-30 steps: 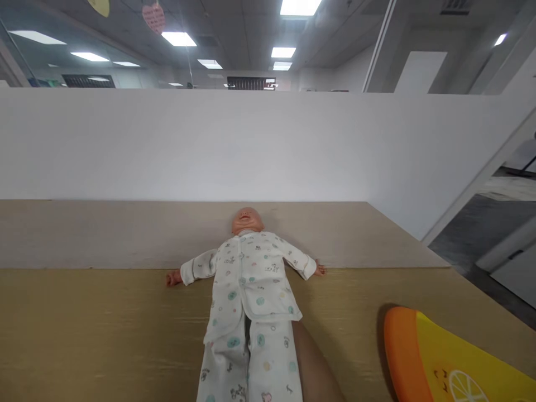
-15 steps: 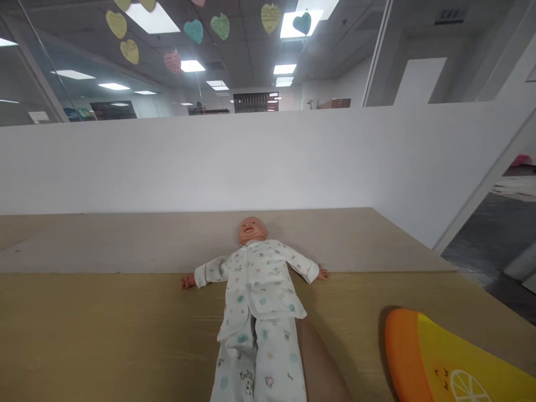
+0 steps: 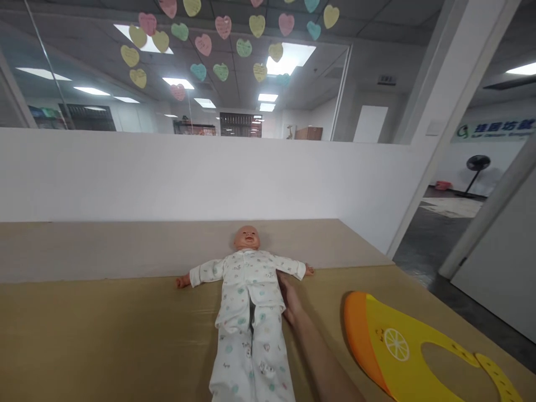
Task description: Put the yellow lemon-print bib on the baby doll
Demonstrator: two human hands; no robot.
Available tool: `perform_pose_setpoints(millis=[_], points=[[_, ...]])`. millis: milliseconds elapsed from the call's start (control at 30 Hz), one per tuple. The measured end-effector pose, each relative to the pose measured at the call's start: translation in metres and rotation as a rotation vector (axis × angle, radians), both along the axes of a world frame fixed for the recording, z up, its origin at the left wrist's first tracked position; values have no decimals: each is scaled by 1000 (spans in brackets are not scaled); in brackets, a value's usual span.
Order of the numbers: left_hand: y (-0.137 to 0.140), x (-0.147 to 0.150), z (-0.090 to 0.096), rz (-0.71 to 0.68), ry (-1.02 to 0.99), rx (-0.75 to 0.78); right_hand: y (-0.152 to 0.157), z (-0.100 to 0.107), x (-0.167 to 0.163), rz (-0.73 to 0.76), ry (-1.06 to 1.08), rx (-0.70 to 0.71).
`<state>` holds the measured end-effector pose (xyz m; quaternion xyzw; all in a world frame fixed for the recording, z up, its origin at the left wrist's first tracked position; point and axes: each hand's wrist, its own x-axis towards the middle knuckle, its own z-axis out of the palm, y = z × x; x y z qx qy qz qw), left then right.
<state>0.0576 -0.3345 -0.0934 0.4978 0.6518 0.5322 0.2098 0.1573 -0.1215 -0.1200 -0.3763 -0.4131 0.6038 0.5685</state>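
Observation:
A baby doll [image 3: 251, 279] lies on its back, arms spread, in white printed pyjamas. Its bald head [image 3: 247, 238] points toward the wall. My right hand [image 3: 291, 298] rests against the doll's side, just below its outstretched arm on the right of the view. The fingers look stretched out along the shirt, with their tips partly hidden by the doll. My left hand is out of view. On the right of the table lies a yellow and orange bib [image 3: 377, 335] with a citrus-slice print and a buttoned neck strap.
The doll lies across a tan tabletop [image 3: 125, 335] with a paler strip [image 3: 125, 251] along the back. Behind rises a white wall [image 3: 167, 178] topped by glass with heart-shaped notes. A doorway with a standing fan [image 3: 478, 163] beyond it is at the right.
My right hand has come into sight beside the doll's chest; earlier only part of the arm showed near its hip. The view has shifted, bringing more of the bib and doorway into frame.

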Motion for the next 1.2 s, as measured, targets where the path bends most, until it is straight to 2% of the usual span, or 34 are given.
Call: perform_pose_setpoints(millis=[67, 267, 400, 533, 667, 800, 900, 1033, 1200], points=[[6, -1, -3, -9, -49, 29, -17, -3, 6, -35, 27, -9], [21, 1, -9, -8, -145, 80, -65, -15, 24, -151, -95, 14], [32, 0, -14, -7, -128, 47, -94, -10, 31, -235, -191, 59], [53, -5, -12, -17, -40, -19, -113, 0, 31, -209, -271, 116], [92, -16, 3, -39, 113, -45, -118, 2, 29, -183, -301, 165], [134, -33, 20, -77, 285, -7, -118, 0, 29, -181, -331, 188], [154, -43, 24, -124, 402, 57, -120, 0, 31, -168, -380, 201], [158, -49, 15, -200, 534, 141, -125, 3, 32, -160, -432, 217], [136, -49, -5, -264, 653, 210, -128, 5, 31, -171, -463, 229]])
